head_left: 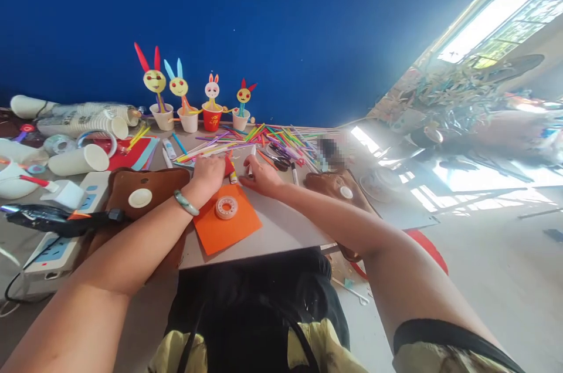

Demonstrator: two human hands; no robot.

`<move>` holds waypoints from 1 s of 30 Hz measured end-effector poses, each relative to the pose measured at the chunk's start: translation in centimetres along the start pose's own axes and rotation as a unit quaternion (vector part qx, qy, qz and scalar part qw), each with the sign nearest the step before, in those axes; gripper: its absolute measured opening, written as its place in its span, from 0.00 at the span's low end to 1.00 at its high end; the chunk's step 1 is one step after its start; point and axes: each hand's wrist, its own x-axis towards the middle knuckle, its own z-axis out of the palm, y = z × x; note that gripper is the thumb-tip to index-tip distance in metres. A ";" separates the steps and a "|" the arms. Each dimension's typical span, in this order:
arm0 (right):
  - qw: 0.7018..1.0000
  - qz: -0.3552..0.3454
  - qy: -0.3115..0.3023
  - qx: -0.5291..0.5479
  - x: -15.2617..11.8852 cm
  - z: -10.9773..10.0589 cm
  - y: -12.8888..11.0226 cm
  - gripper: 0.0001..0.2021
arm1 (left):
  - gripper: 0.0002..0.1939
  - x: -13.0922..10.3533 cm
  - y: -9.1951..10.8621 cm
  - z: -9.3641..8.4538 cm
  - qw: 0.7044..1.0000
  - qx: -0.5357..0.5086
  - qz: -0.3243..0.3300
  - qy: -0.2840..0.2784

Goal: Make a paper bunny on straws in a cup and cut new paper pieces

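Observation:
My left hand (pixel 209 173), with a bangle on its wrist, is above the table behind an orange paper sheet (pixel 206 233). Its fingers curl down and are mostly hidden; whatever they hold cannot be made out. Right beside its fingertips are a small red piece (pixel 229 166) and a short yellow-labelled stick (pixel 233 178). To the right, my right hand (pixel 264 178) pinches a white marker (pixel 252 160) that stands nearly upright. A roll of tape (pixel 226 207) lies flat on the orange sheet.
Several cup puppets with rabbit ears, one in a red cup (pixel 212 121), line the blue wall. Coloured sticks (pixel 281 138), scissors (pixel 279 156) and a black marker (pixel 294 173) lie before them. Paper cups (pixel 83 160), a glue gun (pixel 57 220) and a power strip (pixel 94 191) crowd the left.

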 end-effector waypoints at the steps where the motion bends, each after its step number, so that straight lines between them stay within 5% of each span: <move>1: 1.000 0.009 0.004 -0.024 0.0 -0.5 0.7 0.19 | 0.11 0.1 -0.2 0.1 1.000 0.001 -0.003 -0.005; 4: 0.992 0.068 0.038 -0.103 0.1 -3.0 4.7 0.19 | 0.11 0.3 -0.9 0.6 1.000 -0.003 -0.010 -0.015; 9: 0.970 0.182 0.116 -0.113 -0.7 -7.7 15.7 0.15 | 0.11 0.2 -1.4 1.5 1.000 -0.014 0.000 -0.018; 14: 0.959 0.190 0.195 -0.074 -2.3 -8.5 22.8 0.20 | 0.12 0.2 -1.0 1.3 0.999 0.017 0.025 -0.020; 17: 0.954 0.216 0.193 -0.076 -2.6 -7.6 23.0 0.22 | 0.14 0.2 -0.7 0.7 0.998 0.056 0.032 -0.012; 22: 0.923 0.349 0.081 -0.138 -2.6 -7.6 20.3 0.19 | 0.20 0.2 -0.4 -0.2 0.991 0.131 0.017 -0.001; 30: 0.950 0.273 0.091 -0.118 -2.9 -7.5 13.7 0.13 | 0.17 1.4 -0.5 -1.3 0.992 0.086 -0.063 -0.072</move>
